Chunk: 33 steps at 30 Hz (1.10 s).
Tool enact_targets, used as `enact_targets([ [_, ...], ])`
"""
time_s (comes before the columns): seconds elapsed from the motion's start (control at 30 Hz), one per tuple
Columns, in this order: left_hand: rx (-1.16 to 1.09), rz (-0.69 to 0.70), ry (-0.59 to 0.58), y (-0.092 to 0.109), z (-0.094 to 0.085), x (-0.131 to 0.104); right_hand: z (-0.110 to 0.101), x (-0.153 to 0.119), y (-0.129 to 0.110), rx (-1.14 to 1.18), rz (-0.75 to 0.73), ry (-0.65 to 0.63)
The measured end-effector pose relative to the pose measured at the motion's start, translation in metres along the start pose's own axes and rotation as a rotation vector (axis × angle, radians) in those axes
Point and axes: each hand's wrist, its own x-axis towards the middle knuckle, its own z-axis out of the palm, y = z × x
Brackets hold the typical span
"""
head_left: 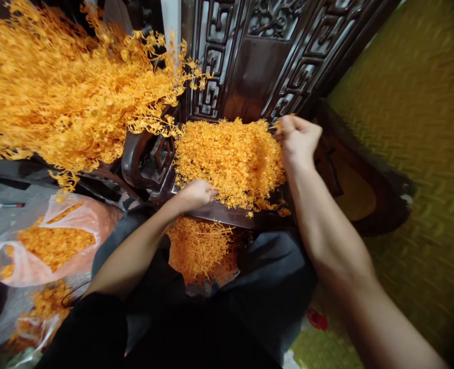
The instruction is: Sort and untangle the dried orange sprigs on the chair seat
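Note:
A heap of small orange flower-like pieces (230,154), apparently plastic, covers the seat of a dark carved wooden chair (234,215). At the heap's front left edge is my left hand (198,196), fingers pinched together; what lies between them, if anything, is hidden. My right hand (299,139) is raised at the heap's back right corner, its thumb and fingers closed on a small orange flower piece (276,124). Between my knees, below the seat, a container with a translucent orange side holds thin orange stems (201,246).
A large mass of orange branched sprays (76,97) rests to the left, overhanging the chair's armrest (138,154). Below it, a plastic bag (99,220) on the floor holds more orange pieces. The carved chair back (255,66) rises behind the heap. Yellow-green textured matting (415,128) lies to the right.

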Motion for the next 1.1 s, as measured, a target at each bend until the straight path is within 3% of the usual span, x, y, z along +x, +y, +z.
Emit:
enact_targets([
  [0.07, -0.072, 0.025, 0.010, -0.005, 0.000, -0.004, -0.009, 0.003, 0.010, -0.013, 0.011, -0.018],
  [0.17, -0.237, 0.047, 0.105, -0.006, 0.000, -0.005, -0.003, -0.008, 0.017, -0.143, 0.007, -0.257],
  [0.33, -0.699, -0.018, 0.065, -0.002, 0.004, 0.002, 0.019, -0.014, 0.015, -0.443, -0.240, -0.408],
  [0.43, -0.924, -0.040, -0.008, -0.002, 0.006, 0.006, 0.019, -0.010, 0.013, -0.531, -0.294, -0.404],
  [0.6, -1.186, 0.052, -0.104, -0.008, 0.007, 0.011, 0.012, -0.011, 0.009, -0.680, -0.307, -0.368],
  [0.73, -1.305, 0.122, -0.154, -0.011, 0.010, 0.014, 0.013, -0.027, -0.011, -0.492, -0.412, -0.409],
  [0.8, -1.304, 0.132, -0.180, -0.010, 0.012, 0.014, 0.017, -0.039, -0.026, -0.369, -0.437, -0.511],
  [0.9, -1.286, 0.128, -0.189, -0.004, 0.014, 0.010, 0.021, -0.051, -0.042, -0.393, -0.482, -0.681],
  [1.1, -1.324, 0.093, -0.315, 0.013, 0.011, 0.003, 0.017, -0.037, -0.035, -0.137, -0.287, -0.796],
])
